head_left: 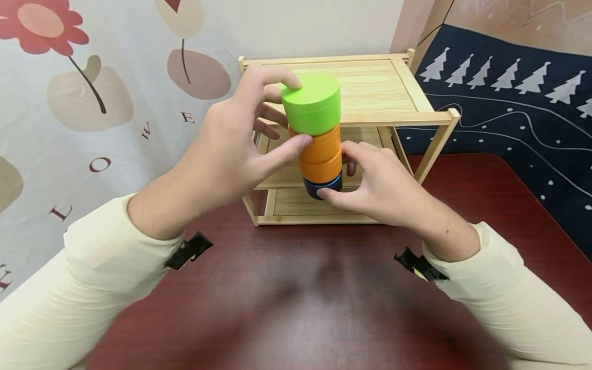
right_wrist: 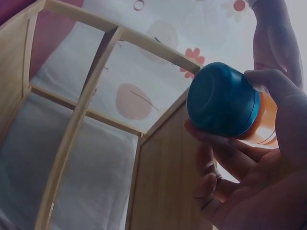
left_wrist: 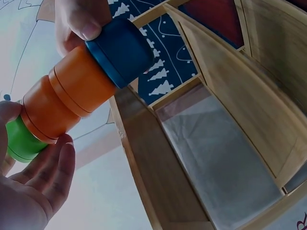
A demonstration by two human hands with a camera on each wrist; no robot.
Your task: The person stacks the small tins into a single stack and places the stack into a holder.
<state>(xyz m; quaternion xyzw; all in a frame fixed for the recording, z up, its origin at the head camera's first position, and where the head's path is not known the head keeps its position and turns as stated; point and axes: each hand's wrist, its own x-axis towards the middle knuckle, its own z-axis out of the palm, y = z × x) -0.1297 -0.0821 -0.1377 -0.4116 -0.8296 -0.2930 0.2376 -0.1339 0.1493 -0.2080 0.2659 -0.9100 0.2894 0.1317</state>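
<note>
Held up in the air in front of the shelf is a column of round, cup-like stacking pieces. A lime-green piece [head_left: 314, 105] is on top, ridged orange pieces [head_left: 322, 154] are in the middle, and a dark blue piece [right_wrist: 223, 100] forms the bottom. My left hand [head_left: 231, 141] grips the upper end, its index fingertip on the green top and its thumb by the seam between green and orange. Low down, my right hand [head_left: 384, 185] holds the blue base between thumb and fingers. The column tilts slightly in the head view.
A light wooden shelf rack [head_left: 370, 87] with several tiers stands behind the column on a dark red table [head_left: 300, 298]. A flower-print cloth [head_left: 139, 77] hangs at the left, and a navy cloth with white trees [head_left: 499, 108] at the right.
</note>
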